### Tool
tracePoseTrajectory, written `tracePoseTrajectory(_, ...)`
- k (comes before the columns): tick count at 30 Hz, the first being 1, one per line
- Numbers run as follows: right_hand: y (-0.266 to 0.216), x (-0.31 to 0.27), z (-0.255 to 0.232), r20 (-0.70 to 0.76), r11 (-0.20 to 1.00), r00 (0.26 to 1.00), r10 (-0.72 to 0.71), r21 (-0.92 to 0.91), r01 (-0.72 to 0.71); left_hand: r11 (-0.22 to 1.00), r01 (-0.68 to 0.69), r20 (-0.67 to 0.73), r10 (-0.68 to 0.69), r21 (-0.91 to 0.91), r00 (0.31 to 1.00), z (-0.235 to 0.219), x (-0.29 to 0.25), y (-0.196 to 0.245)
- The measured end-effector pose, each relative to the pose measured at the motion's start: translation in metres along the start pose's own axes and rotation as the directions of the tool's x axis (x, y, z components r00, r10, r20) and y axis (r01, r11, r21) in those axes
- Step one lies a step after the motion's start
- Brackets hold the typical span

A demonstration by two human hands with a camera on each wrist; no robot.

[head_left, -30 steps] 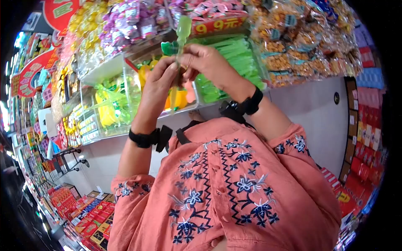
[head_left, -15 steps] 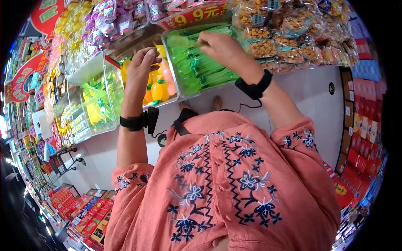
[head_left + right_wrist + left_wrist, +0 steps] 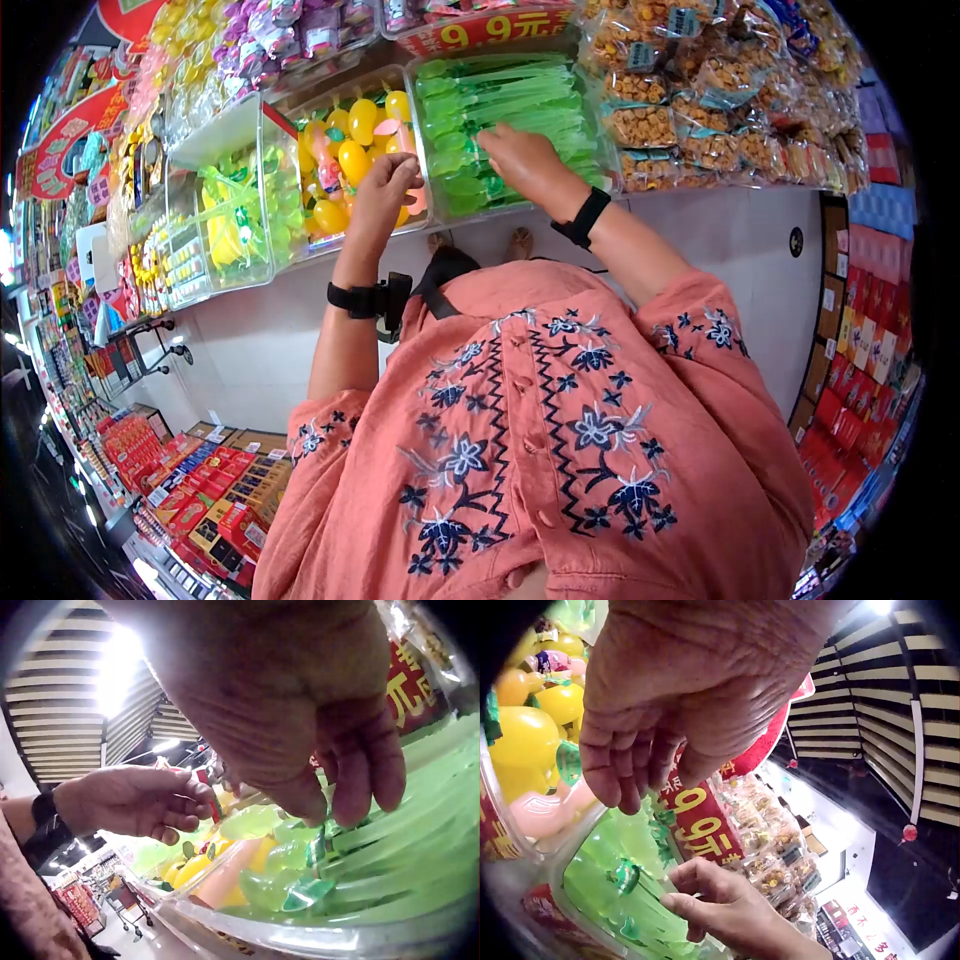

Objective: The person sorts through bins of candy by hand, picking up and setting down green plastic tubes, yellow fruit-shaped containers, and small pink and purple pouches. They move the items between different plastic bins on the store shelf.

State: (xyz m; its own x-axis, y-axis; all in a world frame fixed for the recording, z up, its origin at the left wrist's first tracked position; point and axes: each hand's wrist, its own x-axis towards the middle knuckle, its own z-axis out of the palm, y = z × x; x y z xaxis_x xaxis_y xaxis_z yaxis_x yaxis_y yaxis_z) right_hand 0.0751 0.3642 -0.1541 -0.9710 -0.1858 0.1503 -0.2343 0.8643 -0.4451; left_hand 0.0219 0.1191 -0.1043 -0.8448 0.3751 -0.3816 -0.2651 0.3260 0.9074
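Long green packets [image 3: 500, 120], some tied with dark green ribbon [image 3: 627, 877], lie side by side in a clear bin. The right hand [image 3: 530, 165] is over them, fingers pointing down; in the right wrist view the fingertips of that hand [image 3: 300, 712] are at a ribboned neck, with no clear grip visible. The left hand [image 3: 380, 205] hangs in the air by the neighbouring bin of yellow and pink fruit-shaped items [image 3: 353, 160], fingers loosely bent and holding nothing. The left wrist view shows the left hand [image 3: 690, 697] above the bins.
Bagged brown snacks [image 3: 643, 127] lie right of the green bin, and a red 9.9 price sign [image 3: 490, 32] behind it. Purple packets [image 3: 320, 35] are at the back. Another clear bin [image 3: 235, 215] stands at left. Red boxes [image 3: 200, 490] are stacked lower left.
A second ago both hands held up one green packet; now they are apart and it is no longer held up. Since half a second ago, the right hand has lowered over the green bin.
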Motion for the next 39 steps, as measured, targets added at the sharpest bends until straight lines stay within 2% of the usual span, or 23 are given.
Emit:
tracePoseTrajectory(6,0.003,-0.005,0.006,0.009,0.999,1.0,0.006,-0.04,-0.006,1.0,0.032,0.015,-0.032,0.0,0.999,0.004,-0.003,-0.002)
tracePoseTrajectory(12,0.012,-0.01,0.015,0.05,0.996,0.998,0.036,-0.088,-0.032,0.997,0.01,0.02,-0.011,0.074,1.0,0.012,-0.001,-0.01)
tracePoseTrajectory(14,0.014,-0.01,0.013,0.042,0.996,0.999,0.034,-0.083,-0.031,0.994,-0.002,0.047,-0.003,0.105,0.999,0.013,0.004,-0.019)
tracePoseTrajectory(18,0.019,-0.01,0.022,-0.018,0.998,0.999,0.033,-0.049,-0.034,0.981,0.022,0.09,-0.04,0.194,0.995,0.024,0.002,-0.009)
tracePoseTrajectory(20,0.018,-0.01,0.025,-0.058,0.998,0.997,0.057,-0.006,-0.058,0.964,-0.013,0.134,-0.023,0.266,0.991,0.028,0.008,-0.016)
tracePoseTrajectory(22,0.017,-0.011,0.026,-0.055,0.998,0.996,0.066,0.0,-0.066,0.945,-0.051,0.171,-0.005,0.322,0.985,0.032,0.009,-0.016)
tracePoseTrajectory(25,0.017,-0.011,0.025,-0.062,0.997,0.995,0.072,0.006,-0.072,0.935,-0.037,0.193,-0.034,0.353,0.981,0.034,0.01,-0.014)
tracePoseTrajectory(34,0.011,-0.009,0.02,-0.062,0.996,0.995,0.079,0.033,-0.077,0.935,-0.031,0.182,-0.036,0.353,0.983,0.034,0.009,-0.017)
tracePoseTrajectory(39,0.013,-0.009,0.025,-0.05,0.993,0.993,0.111,0.04,-0.109,0.917,-0.088,0.198,0.01,0.389,0.98,0.031,0.011,-0.021)
